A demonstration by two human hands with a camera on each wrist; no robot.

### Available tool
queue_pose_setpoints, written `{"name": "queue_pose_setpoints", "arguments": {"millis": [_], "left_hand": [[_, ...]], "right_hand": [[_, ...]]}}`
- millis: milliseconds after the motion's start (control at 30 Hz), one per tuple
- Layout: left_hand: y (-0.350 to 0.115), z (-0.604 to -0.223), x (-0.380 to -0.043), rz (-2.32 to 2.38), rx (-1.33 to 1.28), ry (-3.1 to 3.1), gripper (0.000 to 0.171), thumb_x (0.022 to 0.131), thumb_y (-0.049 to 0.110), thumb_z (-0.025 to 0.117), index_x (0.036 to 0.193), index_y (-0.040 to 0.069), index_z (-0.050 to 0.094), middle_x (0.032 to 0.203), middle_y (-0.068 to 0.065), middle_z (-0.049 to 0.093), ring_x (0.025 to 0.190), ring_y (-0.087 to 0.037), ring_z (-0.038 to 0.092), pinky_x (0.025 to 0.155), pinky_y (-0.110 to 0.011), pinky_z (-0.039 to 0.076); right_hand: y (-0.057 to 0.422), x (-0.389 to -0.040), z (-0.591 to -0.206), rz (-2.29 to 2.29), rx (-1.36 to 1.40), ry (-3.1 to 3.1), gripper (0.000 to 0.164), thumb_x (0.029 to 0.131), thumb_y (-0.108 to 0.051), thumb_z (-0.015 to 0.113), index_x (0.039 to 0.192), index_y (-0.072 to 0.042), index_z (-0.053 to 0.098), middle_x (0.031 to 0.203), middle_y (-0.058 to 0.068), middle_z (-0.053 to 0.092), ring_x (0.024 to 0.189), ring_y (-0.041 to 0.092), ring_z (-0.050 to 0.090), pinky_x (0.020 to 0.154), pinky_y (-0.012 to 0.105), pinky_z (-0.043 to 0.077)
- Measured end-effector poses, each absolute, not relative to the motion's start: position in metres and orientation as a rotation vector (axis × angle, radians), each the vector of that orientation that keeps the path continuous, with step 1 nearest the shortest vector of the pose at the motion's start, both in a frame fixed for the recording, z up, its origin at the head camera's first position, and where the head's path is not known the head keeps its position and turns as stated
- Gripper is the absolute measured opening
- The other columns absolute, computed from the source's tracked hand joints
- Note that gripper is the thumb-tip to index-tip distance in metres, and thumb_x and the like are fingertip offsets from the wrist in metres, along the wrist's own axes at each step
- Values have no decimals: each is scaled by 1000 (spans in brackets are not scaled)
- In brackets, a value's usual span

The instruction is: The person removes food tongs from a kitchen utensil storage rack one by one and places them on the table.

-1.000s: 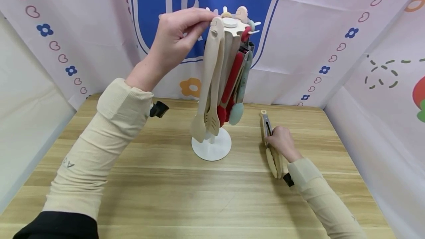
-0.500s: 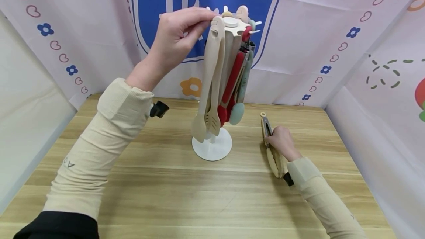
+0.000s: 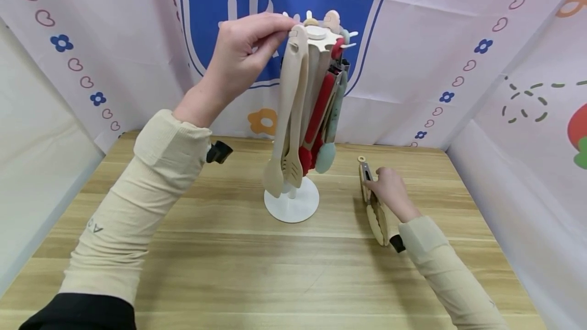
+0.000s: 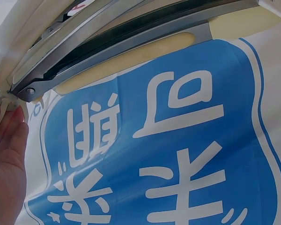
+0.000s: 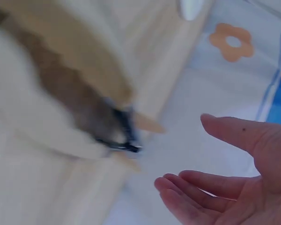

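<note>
A white utensil rack (image 3: 316, 33) stands upright on a round base, hung with cream, red and pale green kitchen tools. My left hand (image 3: 249, 45) pinches the rack's top left edge beside a cream utensil handle. In the left wrist view, the fingertips (image 4: 18, 115) meet around a small pale hook (image 4: 8, 101), next to hanging metal tongs (image 4: 37, 89). On the table to the right lie cream-tipped tongs (image 3: 377, 220) with a ring at the far end. Over their handle is my right hand (image 3: 389, 190); the right wrist view shows its thumb and fingers spread, holding nothing.
The wooden table (image 3: 229, 269) reaches back to a printed cloth backdrop (image 3: 390, 90). The rack's white base (image 3: 293, 210) stands in the middle, between both arms. White cloth walls (image 3: 527, 177) close off the sides.
My right hand has let go of the tongs on the table and lifted slightly, its fingers spreading. The left hand keeps its pinch at the rack.
</note>
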State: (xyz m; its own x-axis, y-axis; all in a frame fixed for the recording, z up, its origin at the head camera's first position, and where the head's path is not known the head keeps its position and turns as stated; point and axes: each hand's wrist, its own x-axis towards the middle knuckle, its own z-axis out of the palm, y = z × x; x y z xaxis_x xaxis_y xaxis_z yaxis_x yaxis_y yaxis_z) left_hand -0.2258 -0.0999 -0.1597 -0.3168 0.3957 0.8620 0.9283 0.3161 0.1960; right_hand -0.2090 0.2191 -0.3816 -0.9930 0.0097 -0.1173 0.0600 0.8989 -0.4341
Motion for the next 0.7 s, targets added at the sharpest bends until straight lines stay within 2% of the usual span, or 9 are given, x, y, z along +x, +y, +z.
{"name": "queue_pose_setpoints", "arguments": {"millis": [100, 200, 433, 700], "left_hand": [[-100, -160, -226, -939, -1174, -1860, 20, 91, -1, 50, 101, -7, 66, 104, -16, 65, 98, -19, 60, 92, -24, 46], [-100, -161, -226, -947, -1177, -1858, 19, 91, -1, 51, 101, -7, 66, 104, -16, 65, 99, -19, 60, 92, -25, 46], [-100, -162, -227, -948, -1182, -1854, 19, 91, -1, 51, 101, -7, 66, 103, -16, 65, 100, -18, 60, 91, -25, 46], [-99, -160, -227, -935, -1199, -1825, 19, 90, -2, 50, 101, -9, 65, 102, -19, 65, 101, -22, 60, 99, -27, 40]], "right_hand": [[215, -208, -370, -725, 18, 3005, 52, 86, -23, 61, 118, 16, 49, 117, 33, 52, 97, 40, 56, 84, 50, 48], [209, -206, -358, -801, -11, 3057, 50, 86, -24, 60, 118, 14, 51, 114, 31, 55, 101, 40, 55, 84, 49, 48], [197, -201, -334, -1036, -94, 3158, 44, 85, -21, 62, 116, 10, 54, 111, 26, 58, 98, 38, 57, 83, 46, 49], [186, -189, -307, -1248, -220, 3253, 40, 84, -19, 65, 114, 6, 56, 111, 22, 60, 97, 35, 59, 84, 43, 50]]}}
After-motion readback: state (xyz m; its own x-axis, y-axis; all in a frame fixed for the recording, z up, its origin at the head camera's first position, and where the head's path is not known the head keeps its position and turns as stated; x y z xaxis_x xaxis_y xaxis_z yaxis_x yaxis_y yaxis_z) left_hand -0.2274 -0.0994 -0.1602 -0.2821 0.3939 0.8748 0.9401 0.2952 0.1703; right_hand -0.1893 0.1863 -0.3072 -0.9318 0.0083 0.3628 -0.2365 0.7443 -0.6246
